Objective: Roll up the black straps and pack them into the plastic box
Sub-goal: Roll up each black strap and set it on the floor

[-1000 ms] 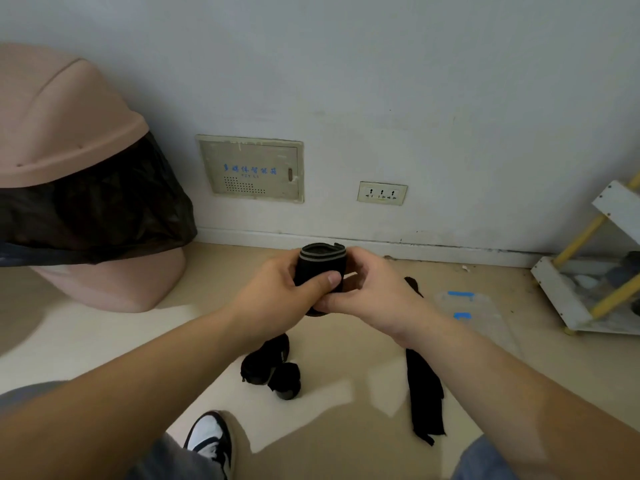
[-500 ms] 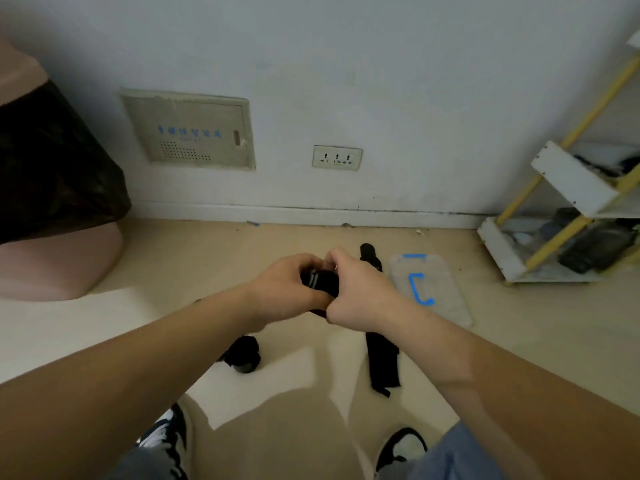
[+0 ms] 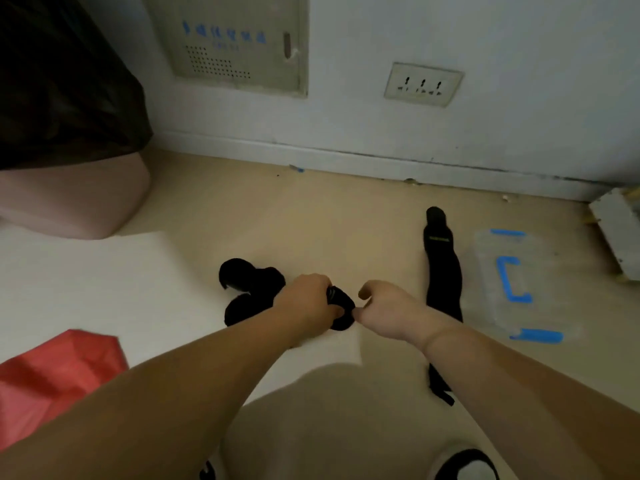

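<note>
Currently: left hand [image 3: 308, 303] has its fingers wrapped round a rolled black strap [image 3: 341, 308], held low over the floor [image 3: 329, 220]. The grip is tight, and most of the roll is hidden by the hand; only its right end shows. Right hand [image 3: 384, 310] sits just right of the roll, fingers curled inward, thumb tip against the roll's edge. Whether it pinches the strap or only touches it, I cannot tell.

Left of the held roll, close beside the left hand: a cluster of rolled straps [image 3: 242, 275] lying on the floor, touching one another. The count is unclear, as the dark shapes merge.

Right of the hands: one unrolled strap [image 3: 443, 268] lies flat, running from far to near; its middle passes behind the right forearm and its near end shows again below the arm.

Further right, just beside that strap: the plastic box [image 3: 491, 271], clear, lid on, with blue latches and a blue handle. Nothing dark shows inside it.

Periphery:
- Near left: a red bag [image 3: 59, 368] on a sunlit patch of floor.
- Far left: a pink bin [image 3: 69, 202] with a black liner hanging over it.
- Far wall: a grey panel [image 3: 239, 39] with blue lettering, and a wall socket [image 3: 422, 84] to its right.
- Far right edge: a corner of a white rack [image 3: 616, 230].
- Near edge: black-and-white shoes [image 3: 464, 465].
</note>
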The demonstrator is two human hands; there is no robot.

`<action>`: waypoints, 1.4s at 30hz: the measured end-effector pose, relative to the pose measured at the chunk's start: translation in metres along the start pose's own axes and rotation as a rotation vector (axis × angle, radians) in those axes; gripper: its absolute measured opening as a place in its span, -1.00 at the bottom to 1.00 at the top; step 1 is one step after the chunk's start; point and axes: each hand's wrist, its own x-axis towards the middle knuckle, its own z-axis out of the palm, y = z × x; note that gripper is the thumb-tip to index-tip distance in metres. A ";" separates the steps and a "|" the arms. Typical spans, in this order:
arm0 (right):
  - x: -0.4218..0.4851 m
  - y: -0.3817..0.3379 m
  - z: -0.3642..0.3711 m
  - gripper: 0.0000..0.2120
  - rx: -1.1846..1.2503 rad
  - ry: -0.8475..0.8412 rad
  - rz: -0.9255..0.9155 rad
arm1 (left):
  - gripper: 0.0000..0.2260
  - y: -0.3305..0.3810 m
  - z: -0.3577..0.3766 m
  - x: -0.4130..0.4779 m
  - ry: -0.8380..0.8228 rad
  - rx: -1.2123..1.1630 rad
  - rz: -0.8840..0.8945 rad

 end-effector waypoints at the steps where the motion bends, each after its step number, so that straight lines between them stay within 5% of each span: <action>1: 0.011 0.002 0.005 -0.48 0.037 -0.021 0.016 | -0.74 -0.010 0.002 0.008 0.017 0.026 -0.026; 11: 0.057 0.070 0.034 -0.84 0.362 0.040 0.237 | -0.76 -0.051 0.047 0.063 0.036 0.333 -0.089; 20: 0.047 0.123 0.034 -0.80 0.429 0.213 0.329 | -0.65 -0.011 0.042 0.072 0.036 0.614 -0.089; 31: 0.043 0.212 0.043 -0.50 0.569 0.290 0.601 | -0.60 0.067 0.116 0.076 -0.097 0.309 0.262; 34: 0.045 0.212 0.043 -0.47 0.684 0.294 0.553 | -0.61 0.083 0.143 0.077 -0.237 0.086 0.183; 37: 0.046 0.212 0.044 -0.67 0.739 0.347 0.535 | -0.76 0.095 0.161 0.079 -0.336 -0.106 0.077; 42: 0.056 0.201 0.051 -0.56 0.894 0.278 0.594 | -0.71 0.093 0.173 0.083 -0.260 -0.397 -0.091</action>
